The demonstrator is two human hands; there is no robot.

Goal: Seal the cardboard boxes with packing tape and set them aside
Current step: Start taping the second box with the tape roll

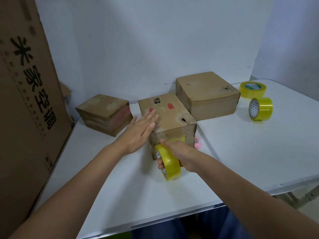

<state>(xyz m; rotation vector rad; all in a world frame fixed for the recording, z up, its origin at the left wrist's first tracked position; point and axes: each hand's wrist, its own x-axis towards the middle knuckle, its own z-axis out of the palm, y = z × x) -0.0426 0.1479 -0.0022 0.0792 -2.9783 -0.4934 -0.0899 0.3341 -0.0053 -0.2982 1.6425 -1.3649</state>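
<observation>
Cardboard box [165, 116], worn and holed on top, sits near the middle of the white table [259, 144]. The left hand [139, 130] lies flat on the box's top left edge, fingers straight and together, pinning it down. The right hand [176, 152] has its fingers curled through and around a yellow tape roll [170, 163], held against the box's near face, where a strip of yellow tape [177, 139] already clings just under the top edge.

To do this step well, it seems best to keep the flat hand pressing hard so the box cannot slide, pull the roll taut and straight along the seam, and rub the strip down before cutting. A slack pull would likely wrinkle on the ragged cardboard.

Just right of the box, a small pink object [198, 143] peeks out, possibly a cutter; too hidden to tell. A smaller box [105, 114] stands to the left, a wider box [207, 95] far right. Two spare rolls [257, 99] rest at the far right. A tall printed carton [27, 94] leans at the left edge, and a pale wall [155, 40] closes the far side.
</observation>
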